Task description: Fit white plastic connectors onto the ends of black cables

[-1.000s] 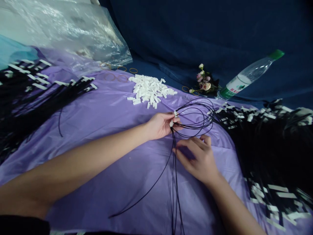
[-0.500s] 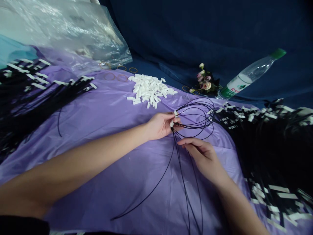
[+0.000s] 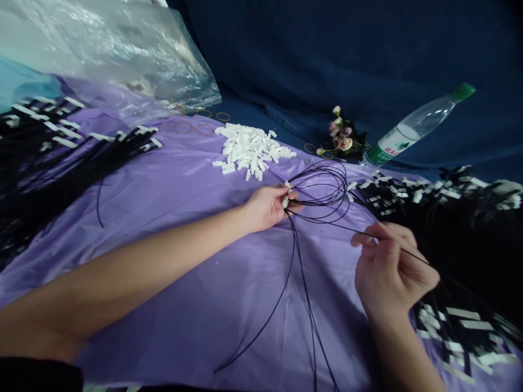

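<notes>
Two hands on the purple sheet (image 3: 183, 190) from where I'm watching. Left hand (image 3: 267, 207) has its fingers pressed together, pinching the white clips (image 3: 286, 197) where a bunch of thin black cords (image 3: 322, 188) loop out and trail back toward me. Right hand (image 3: 390, 272) sits off to the right with thumb and forefinger pinching a single cord, next to the big black pile (image 3: 457, 228). White clip heap (image 3: 251, 149) sits further back, bottle (image 3: 412, 130) beyond.
</notes>
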A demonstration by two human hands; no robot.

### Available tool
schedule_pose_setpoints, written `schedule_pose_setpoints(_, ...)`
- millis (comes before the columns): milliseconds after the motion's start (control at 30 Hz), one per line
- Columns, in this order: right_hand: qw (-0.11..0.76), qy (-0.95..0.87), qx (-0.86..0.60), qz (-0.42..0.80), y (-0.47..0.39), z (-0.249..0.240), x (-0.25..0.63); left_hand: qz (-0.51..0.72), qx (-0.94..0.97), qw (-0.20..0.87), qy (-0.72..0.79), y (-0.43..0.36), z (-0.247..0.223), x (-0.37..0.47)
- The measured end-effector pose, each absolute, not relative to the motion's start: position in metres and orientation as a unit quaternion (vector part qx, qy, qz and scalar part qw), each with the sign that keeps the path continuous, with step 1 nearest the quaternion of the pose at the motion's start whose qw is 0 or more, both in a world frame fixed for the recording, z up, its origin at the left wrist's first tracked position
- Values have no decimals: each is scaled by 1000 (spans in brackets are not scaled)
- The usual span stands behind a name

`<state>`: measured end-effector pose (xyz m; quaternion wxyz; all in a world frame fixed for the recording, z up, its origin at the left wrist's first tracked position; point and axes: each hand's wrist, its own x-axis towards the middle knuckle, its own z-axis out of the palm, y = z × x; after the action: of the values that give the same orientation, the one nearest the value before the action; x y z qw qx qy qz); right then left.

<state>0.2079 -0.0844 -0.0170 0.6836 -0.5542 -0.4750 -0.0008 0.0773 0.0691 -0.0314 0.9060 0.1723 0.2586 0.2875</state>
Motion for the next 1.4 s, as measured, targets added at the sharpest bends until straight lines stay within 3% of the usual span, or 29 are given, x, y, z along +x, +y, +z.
schedule_pose_setpoints(100,768,-472,-426,71,-83,-11,204,285,180,905,257,70,-35,79)
schedule_pose_setpoints(233,736,-503,-404,206,-85,-8,198,274,202,910,235,70,-39,79)
schedule_pose_setpoints(433,536,-547,-631,121,-87,-15,195,230,256,920,186,64,-37,77)
schedule_pose_setpoints(667,406,-578,-708,30,-87,-18,206,215,314,911,157,62,-39,76)
schedule_pose_setpoints(967,379,-601,-700,-67,-84,-19,204,212,313,911,166,59,-32,74)
schedule_pose_setpoints(1400,374,-605,-699,-77,-84,-17,204,216,310,911,165,58,-29,74)
